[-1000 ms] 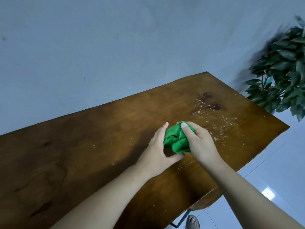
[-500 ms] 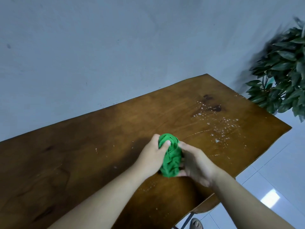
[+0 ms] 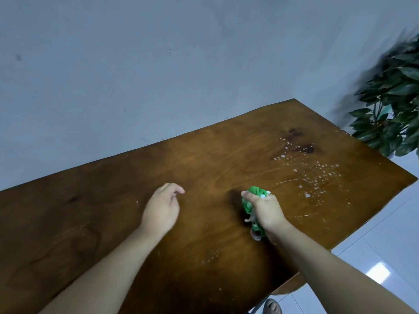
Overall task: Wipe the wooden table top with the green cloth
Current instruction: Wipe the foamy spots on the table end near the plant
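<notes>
A person's right hand (image 3: 266, 209) gripped a bunched green cloth (image 3: 250, 206) against the wooden table (image 3: 204, 159), fingers closed round it so that only its top and a foamy lower end showed. The left hand (image 3: 161, 208) hovered apart from it, empty, fingers loosely curled; whether it touched the wood could not be told. White foam droplets (image 3: 317, 175) speckled the table's far right part, beyond the cloth, near two dark knots (image 3: 307, 148) in the grain. Fainter specks lay near the front edge. A leafy plant (image 3: 394, 105) stood past the table's right end, blurred and cut off by the frame, its pot hard to make out. A sandalled foot (image 3: 273, 307) showed on the white floor tiles (image 3: 374, 245), partly hidden by the table's edge.
</notes>
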